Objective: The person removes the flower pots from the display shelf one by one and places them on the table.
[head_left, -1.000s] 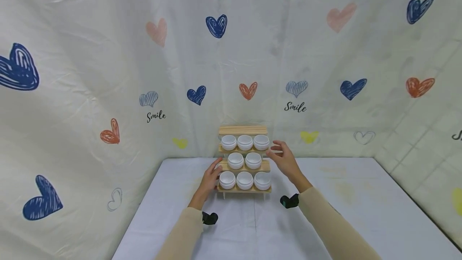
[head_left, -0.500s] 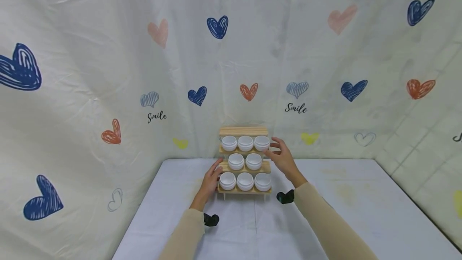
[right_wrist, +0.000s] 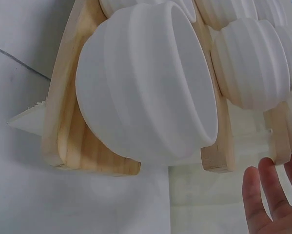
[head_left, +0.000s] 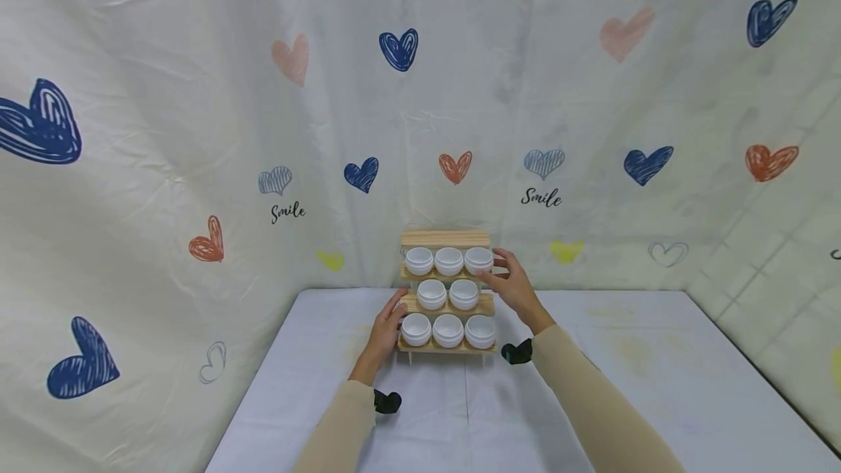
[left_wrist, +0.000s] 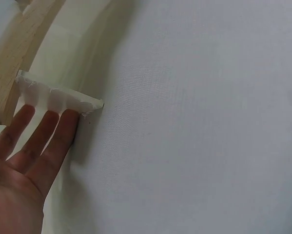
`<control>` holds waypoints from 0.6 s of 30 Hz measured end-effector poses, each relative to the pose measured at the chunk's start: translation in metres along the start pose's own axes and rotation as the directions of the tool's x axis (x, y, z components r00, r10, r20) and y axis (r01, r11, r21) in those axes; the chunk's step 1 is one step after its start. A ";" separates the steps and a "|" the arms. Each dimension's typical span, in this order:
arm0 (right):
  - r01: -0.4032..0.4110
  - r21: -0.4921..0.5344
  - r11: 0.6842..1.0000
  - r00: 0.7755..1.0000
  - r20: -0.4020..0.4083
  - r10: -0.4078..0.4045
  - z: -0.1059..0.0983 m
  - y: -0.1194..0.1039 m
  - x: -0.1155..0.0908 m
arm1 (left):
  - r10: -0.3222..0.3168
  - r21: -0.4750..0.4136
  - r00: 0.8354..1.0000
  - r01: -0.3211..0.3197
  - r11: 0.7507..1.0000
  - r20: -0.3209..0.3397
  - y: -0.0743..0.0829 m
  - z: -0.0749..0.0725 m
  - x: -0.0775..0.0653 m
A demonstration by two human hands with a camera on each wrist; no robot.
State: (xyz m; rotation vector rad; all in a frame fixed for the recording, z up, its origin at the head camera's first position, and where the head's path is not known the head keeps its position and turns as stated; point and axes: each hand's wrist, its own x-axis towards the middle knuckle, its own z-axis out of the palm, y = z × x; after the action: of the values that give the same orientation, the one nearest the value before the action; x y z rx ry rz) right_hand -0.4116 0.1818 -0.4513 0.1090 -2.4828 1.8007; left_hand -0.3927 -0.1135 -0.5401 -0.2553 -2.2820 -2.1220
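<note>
A tiered wooden stand (head_left: pixel 448 238) holds rows of small white ribbed bowls, with its top plank bare. At its left side is my left hand (head_left: pixel 383 331); in the left wrist view its fairly straight fingers (left_wrist: pixel 41 134) reach to a white leg panel (left_wrist: pixel 58 95) under a plank. My right hand (head_left: pixel 517 292) is at the right end of the upper bowl row, beside the end bowl (head_left: pixel 478 260). In the right wrist view, extended fingers (right_wrist: pixel 275 190) come up to a plank's end, while a nearer bowl (right_wrist: pixel 141 83) fills the middle. The right thumb is hidden there.
A white cloth covers the table (head_left: pixel 611 400), and the stand is near its back edge. Behind it hangs a pale curtain (head_left: pixel 460 93) printed with hearts. Dark devices (head_left: pixel 388 401) are worn at both wrists.
My right hand has moved slightly left, closer to the end bowl and the stand. The left hand stays at the stand's left side. The bowls keep their places on the stand.
</note>
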 end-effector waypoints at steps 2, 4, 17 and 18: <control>0.015 0.010 1.000 1.000 0.006 -0.016 0.002 0.001 0.002 | -0.003 0.004 1.000 0.003 1.000 -0.015 -0.009 0.001 0.004; 0.033 0.015 0.999 0.999 0.014 -0.033 0.004 0.002 0.003 | 0.008 0.022 0.999 -0.007 1.000 -0.035 -0.016 0.002 0.007; 0.012 -0.010 1.000 1.000 0.001 -0.012 0.010 0.001 0.004 | 0.016 0.063 0.996 -0.011 0.998 -0.083 -0.021 0.006 0.008; 0.009 -0.014 1.000 1.000 -0.005 -0.009 0.011 0.001 0.004 | 0.021 0.062 0.996 -0.016 0.998 -0.084 -0.021 0.006 0.008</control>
State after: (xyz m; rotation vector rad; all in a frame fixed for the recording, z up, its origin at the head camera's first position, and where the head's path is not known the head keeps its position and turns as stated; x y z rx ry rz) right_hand -0.4163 0.1720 -0.4555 0.1152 -2.4871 1.7780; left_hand -0.4027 -0.1077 -0.5603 -0.1817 -2.2830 -2.0100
